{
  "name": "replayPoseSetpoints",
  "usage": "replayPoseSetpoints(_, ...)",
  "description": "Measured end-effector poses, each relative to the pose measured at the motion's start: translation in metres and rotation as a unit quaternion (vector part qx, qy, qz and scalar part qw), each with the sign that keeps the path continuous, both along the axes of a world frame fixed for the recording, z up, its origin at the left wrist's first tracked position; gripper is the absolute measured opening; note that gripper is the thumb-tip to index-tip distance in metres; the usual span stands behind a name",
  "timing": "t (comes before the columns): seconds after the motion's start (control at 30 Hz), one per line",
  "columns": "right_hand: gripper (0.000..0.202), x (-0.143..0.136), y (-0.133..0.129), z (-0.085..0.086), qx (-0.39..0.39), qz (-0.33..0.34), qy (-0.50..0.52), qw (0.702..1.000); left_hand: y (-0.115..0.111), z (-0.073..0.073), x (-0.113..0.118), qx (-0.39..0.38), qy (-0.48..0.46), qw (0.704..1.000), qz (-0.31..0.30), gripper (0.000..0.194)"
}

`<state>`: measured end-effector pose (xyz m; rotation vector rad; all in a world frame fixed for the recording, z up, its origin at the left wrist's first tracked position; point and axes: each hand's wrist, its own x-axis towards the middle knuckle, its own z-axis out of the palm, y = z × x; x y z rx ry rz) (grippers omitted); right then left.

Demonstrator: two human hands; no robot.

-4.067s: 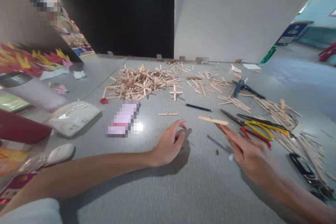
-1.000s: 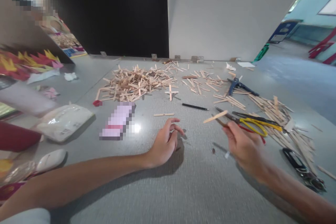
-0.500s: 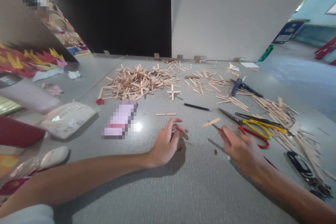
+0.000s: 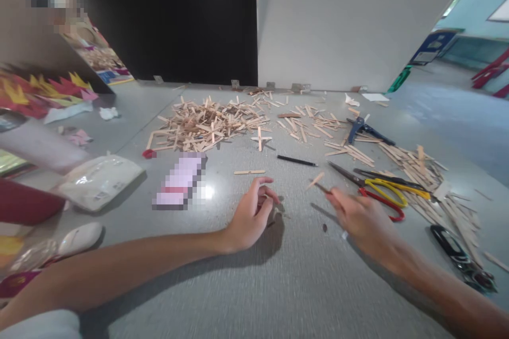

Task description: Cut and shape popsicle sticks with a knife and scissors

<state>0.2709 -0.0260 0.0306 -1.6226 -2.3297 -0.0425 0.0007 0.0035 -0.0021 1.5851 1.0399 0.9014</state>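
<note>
My right hand (image 4: pixel 356 217) pinches a thin dark stick-like tool (image 4: pixel 321 187), held above the table. On the tool's tip sits a short flat wooden piece (image 4: pixel 316 178), slightly blurred and tilted. My left hand (image 4: pixel 254 214) rests on the table with loosely curled fingers, apart from one another, and nothing visible in them. Just beyond it lies a flat wooden stick (image 4: pixel 249 172) with a dark mark at its middle. Farther back stands a small cross of wooden pieces (image 4: pixel 261 139). A black pencil-like rod (image 4: pixel 297 160) lies between the cross and my right hand.
Wooden sticks lie in a large heap (image 4: pixel 207 122) at the back. Right are red-handled scissors (image 4: pixel 377 196), a yellow-handled tool (image 4: pixel 413 186), dark blue pliers (image 4: pixel 363 130) and a black tool (image 4: pixel 451 243). Left lie a phone (image 4: pixel 181 180), a plastic packet (image 4: pixel 101 180) and a white mouse (image 4: pixel 81 238).
The wooden piece on the tool's tip has turned, from nearly level to a steeper tilt. My right hand has shifted slightly left; my left hand stays in place.
</note>
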Motion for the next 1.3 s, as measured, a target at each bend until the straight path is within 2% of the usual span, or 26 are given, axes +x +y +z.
replayPoseSetpoints(0.13, 0.056, -0.001, -0.002, -0.002, 0.003, 0.009, 0.017, 1.000, -0.001, -0.005, -0.002, 0.059, 0.009, 0.998, 0.027, 0.043)
replayPoseSetpoints(0.27, 0.049, 0.000, -0.001, -0.004, -0.006, 0.011, 0.023, 1.000, -0.001, -0.013, -0.004, 0.178, 0.043, 0.983, 0.033, 0.060)
replayPoseSetpoints(0.33, 0.047, 0.001, -0.001, -0.005, -0.011, 0.010, 0.027, 1.000, -0.001, -0.016, -0.004, 0.207, 0.059, 0.976, 0.033, 0.064)
replayPoseSetpoints(0.53, 0.050, -0.002, -0.004, -0.005, -0.037, 0.005, 0.036, 0.999, -0.001, -0.017, -0.005, 0.210, 0.078, 0.974, 0.048, 0.066)
replayPoseSetpoints(0.7, 0.048, -0.005, -0.004, -0.003, -0.051, -0.015, 0.044, 0.998, -0.001, -0.015, -0.007, 0.217, 0.099, 0.970, 0.033, 0.079)
replayPoseSetpoints(1.03, 0.042, -0.005, -0.003, -0.007, -0.076, -0.023, 0.048, 0.996, -0.001, -0.015, -0.008, 0.223, 0.110, 0.968, 0.031, 0.080)
replayPoseSetpoints(1.3, 0.048, -0.010, -0.006, -0.007, -0.073, -0.013, 0.057, 0.996, -0.001, -0.017, -0.007, 0.217, 0.109, 0.969, 0.035, 0.080)
